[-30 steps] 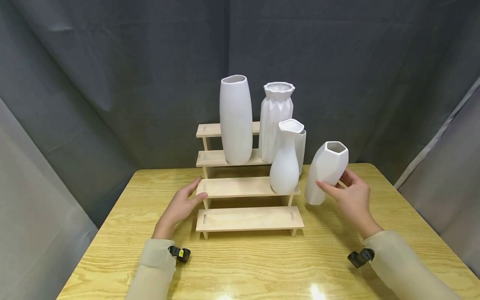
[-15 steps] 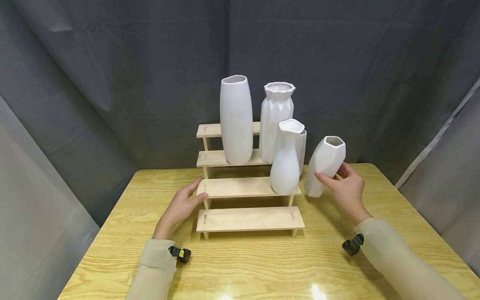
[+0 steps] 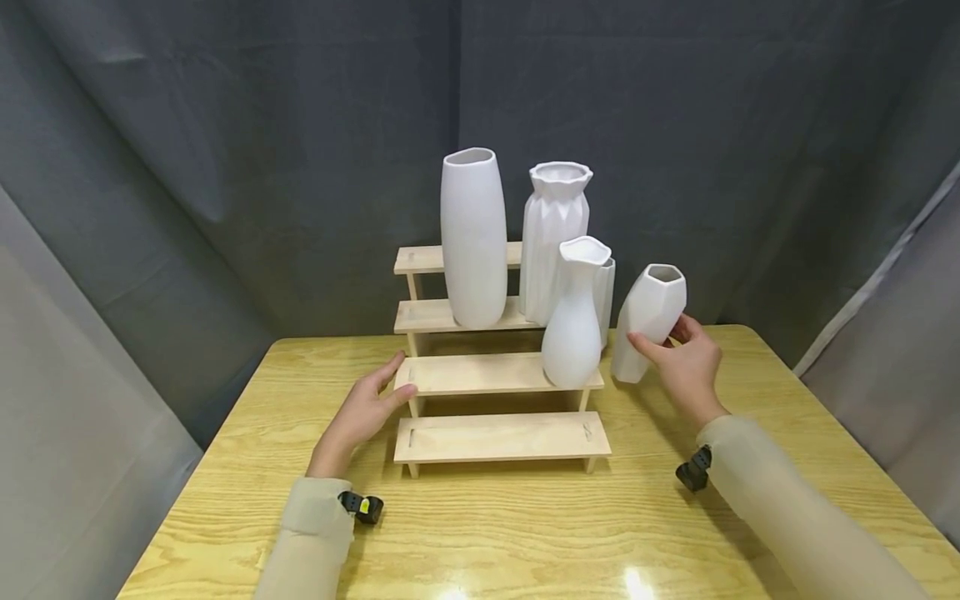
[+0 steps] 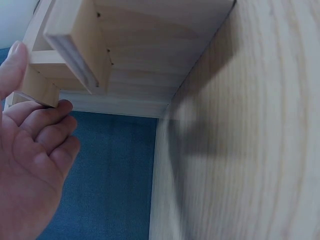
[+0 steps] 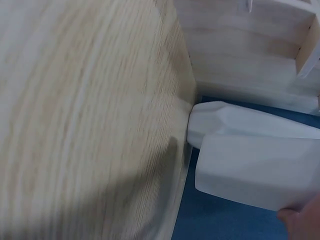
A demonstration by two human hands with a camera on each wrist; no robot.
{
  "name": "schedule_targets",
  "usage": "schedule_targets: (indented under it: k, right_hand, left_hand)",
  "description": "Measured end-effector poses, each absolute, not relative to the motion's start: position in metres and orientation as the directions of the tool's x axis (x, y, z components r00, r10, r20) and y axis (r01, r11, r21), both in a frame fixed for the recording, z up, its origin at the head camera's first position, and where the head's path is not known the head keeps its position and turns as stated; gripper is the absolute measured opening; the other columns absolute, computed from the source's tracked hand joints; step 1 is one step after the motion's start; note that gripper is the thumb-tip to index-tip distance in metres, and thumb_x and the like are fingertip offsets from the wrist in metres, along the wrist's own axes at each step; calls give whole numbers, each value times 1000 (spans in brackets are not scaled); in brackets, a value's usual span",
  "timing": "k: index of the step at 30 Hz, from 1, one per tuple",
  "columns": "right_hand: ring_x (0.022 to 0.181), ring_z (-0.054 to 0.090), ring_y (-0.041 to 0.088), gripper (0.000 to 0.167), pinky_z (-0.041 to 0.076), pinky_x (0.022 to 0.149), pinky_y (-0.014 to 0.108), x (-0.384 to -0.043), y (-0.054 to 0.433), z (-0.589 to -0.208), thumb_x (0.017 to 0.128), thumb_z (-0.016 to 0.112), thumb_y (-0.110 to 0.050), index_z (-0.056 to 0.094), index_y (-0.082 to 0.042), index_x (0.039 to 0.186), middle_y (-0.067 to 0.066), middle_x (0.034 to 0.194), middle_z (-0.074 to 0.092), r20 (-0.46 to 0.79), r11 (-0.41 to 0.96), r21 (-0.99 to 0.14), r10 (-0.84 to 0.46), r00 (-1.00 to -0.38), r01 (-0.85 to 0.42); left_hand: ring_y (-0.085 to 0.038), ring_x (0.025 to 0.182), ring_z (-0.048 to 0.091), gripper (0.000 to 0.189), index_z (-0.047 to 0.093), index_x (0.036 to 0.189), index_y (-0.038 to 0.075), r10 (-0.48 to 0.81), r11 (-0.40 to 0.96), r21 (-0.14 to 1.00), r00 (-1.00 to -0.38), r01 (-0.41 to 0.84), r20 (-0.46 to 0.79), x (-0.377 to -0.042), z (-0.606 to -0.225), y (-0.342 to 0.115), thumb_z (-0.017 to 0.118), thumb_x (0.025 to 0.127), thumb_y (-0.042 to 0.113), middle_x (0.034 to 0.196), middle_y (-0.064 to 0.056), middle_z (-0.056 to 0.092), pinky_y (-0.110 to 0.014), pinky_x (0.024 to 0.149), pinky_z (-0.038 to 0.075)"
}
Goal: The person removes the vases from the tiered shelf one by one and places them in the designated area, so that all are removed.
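Desk: yellow wood-grain desk [image 3: 495, 533], glossy, bright reflections near its front edge.
Room: from my remote seat I see dark grey fabric curtain [image 3: 337, 167] behind the desk, paler grey cloth [image 3: 67, 400] at the left; the wrist views tint the backdrop blue.
Stand: pale four-step wooden stand [image 3: 472, 375], with a tall smooth white vase [image 3: 474, 242] and a pleated white vase [image 3: 553, 221] upright on the second board from the top, and a bottle-shaped white vase [image 3: 572, 342] on the third.
Faceted vase: white, matte, angular vase with a polygonal mouth [image 3: 647, 312], right of the stand, top tilted rightward; I cannot tell whether its base touches the desk.
Right grip: the person's right grip [image 3: 690, 367] grasps the faceted vase between thumb and fingers.
Left grip: the person's left grip [image 3: 358, 412] holds the third board's left end.
Change: since a second ago, the right grip and faceted vase have shifted toward the curtain; the left grip stays put.
Markings: small yellow patch [image 3: 364, 505] on the black left-wrist camera [image 3: 372, 513], too small for me to read.
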State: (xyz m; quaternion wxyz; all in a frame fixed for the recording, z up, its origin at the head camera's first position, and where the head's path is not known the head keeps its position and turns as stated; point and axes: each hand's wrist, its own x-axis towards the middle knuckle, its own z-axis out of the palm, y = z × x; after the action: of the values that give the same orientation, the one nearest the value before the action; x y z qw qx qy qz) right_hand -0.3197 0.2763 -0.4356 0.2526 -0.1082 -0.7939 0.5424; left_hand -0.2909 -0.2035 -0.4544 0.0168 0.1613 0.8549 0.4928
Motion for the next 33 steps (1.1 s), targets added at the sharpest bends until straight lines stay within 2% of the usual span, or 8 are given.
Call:
schedule_targets:
  k: [8,13,20,23,33]
  right_hand:
    - [115,59,27,89,50,97,43,-339,278,-435,70,88,-47,54,-3,139,16,129,61,299,411,-906,455,-839,-100]
    - [111,59,25,89,51,95,43,-348,279,-438,69,88,-49,55,-3,137,15,125,62,314,425,-899,454,-834,-106]
    - [106,61,22,81,52,89,38,-359,284,-442,70,87,-49,59,-5,133,11,119,65,356,462,-878,456,-816,-125]
    - [105,62,22,81,53,87,36,-363,286,-443,70,87,-49,60,-5,133,11,119,66,370,470,-872,454,-810,-135]
    - [108,62,25,83,52,91,42,-382,287,-449,71,87,-47,59,-2,134,14,123,65,386,454,-877,468,-795,-158]
  left_hand:
    - [-33,146,21,81,26,157,10,287,471,839,-947,273,147,-291,-453,-206,58,95,52,161,-4,22,-51,116,22]
    - [-30,146,21,81,26,157,12,285,473,841,-949,261,135,-291,-453,-205,58,95,53,162,-3,22,-49,116,22]
    - [-33,147,19,80,24,157,9,307,442,855,-941,272,140,-291,-451,-203,59,97,48,162,-6,19,-50,117,21]
    - [-32,147,19,79,25,158,11,296,445,859,-947,252,125,-291,-451,-203,59,97,48,162,-4,20,-48,117,21]
    - [-35,146,20,79,25,157,8,296,456,851,-946,261,132,-287,-447,-202,59,97,47,162,-5,21,-51,116,21]
